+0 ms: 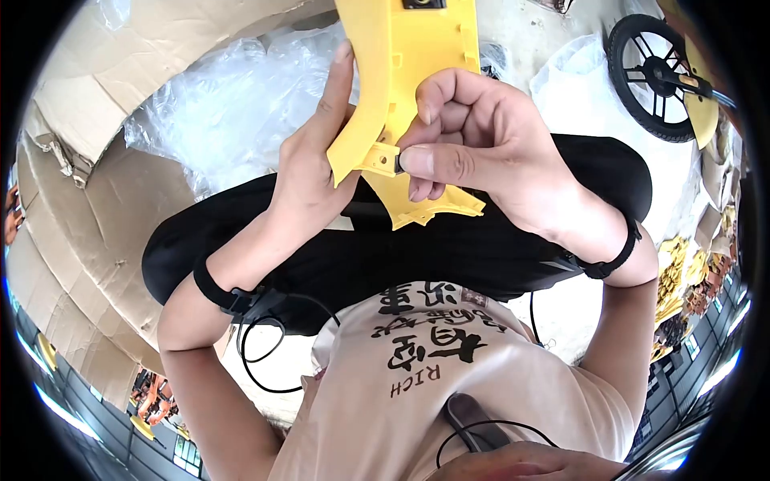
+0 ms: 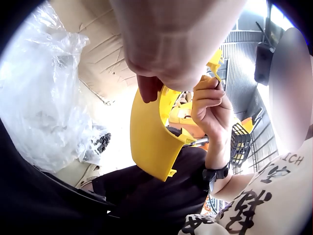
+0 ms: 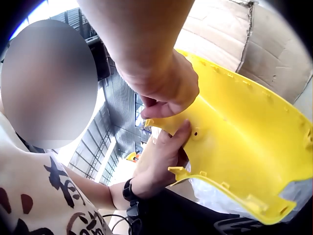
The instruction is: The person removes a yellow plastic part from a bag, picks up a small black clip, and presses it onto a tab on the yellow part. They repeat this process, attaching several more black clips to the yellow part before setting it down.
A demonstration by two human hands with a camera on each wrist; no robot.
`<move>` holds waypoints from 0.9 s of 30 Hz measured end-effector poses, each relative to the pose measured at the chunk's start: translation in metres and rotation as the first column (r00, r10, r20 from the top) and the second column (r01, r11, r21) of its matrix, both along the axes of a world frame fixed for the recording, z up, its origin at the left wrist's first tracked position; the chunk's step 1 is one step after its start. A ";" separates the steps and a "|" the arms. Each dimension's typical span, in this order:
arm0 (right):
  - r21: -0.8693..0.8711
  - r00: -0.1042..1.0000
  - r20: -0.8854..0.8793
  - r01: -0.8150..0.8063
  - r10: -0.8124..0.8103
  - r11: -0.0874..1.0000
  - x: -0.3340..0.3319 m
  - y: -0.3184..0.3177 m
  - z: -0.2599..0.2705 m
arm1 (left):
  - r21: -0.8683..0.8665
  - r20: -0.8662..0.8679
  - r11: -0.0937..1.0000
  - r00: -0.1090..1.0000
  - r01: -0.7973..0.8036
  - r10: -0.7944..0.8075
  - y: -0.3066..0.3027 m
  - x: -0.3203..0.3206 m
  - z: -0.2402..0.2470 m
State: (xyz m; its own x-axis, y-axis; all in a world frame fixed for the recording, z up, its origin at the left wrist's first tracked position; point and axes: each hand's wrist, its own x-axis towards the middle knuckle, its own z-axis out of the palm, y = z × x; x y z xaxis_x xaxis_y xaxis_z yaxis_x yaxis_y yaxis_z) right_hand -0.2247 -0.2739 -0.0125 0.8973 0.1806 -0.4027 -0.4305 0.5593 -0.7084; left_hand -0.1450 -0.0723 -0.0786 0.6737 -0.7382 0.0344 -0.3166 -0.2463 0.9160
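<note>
A curved yellow plastic panel (image 1: 369,80) is held up over the lap, with clips along its edges and a small holed tab (image 1: 383,159) near its lower end. My left hand (image 1: 309,164) grips the panel's left side, the index finger stretched along it. At the tab, my right hand (image 1: 489,144) pinches a small dark piece (image 1: 399,163) between thumb and index finger, right at the tab's edge; most of it is hidden by the fingertips. In the right wrist view, the hollow inside of the panel (image 3: 239,132) faces the camera, with the left thumb resting against it.
Flattened cardboard (image 1: 80,264) covers the floor at left, with clear plastic wrap (image 1: 241,104) on it. At upper right stands a black spoked wheel (image 1: 654,76). Yellow parts (image 1: 682,268) are piled at right. The person's legs in black trousers (image 1: 385,264) lie below the panel.
</note>
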 end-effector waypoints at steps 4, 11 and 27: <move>-0.056 1.000 -0.004 0.013 -0.013 0.998 0.000 0.000 -0.001 | -0.018 0.263 0.998 0.963 -0.060 0.063 0.000 0.000 0.006; -0.226 0.997 -0.043 0.059 -0.070 0.972 -0.001 -0.003 -0.007 | 0.115 0.599 0.989 0.801 -0.092 0.004 0.006 0.011 -0.004; -0.051 0.995 0.087 -0.034 0.038 0.998 0.006 -0.005 -0.013 | -0.028 0.247 0.999 0.968 -0.032 0.038 -0.002 0.018 0.011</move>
State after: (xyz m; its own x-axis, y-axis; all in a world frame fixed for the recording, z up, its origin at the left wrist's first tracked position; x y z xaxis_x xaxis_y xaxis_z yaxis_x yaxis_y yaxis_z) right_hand -0.2191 -0.2791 -0.0258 0.9230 0.1953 -0.3317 -0.3845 0.5082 -0.7706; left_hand -0.1270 -0.0747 -0.0680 0.6673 -0.7114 0.2206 -0.5260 -0.2405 0.8158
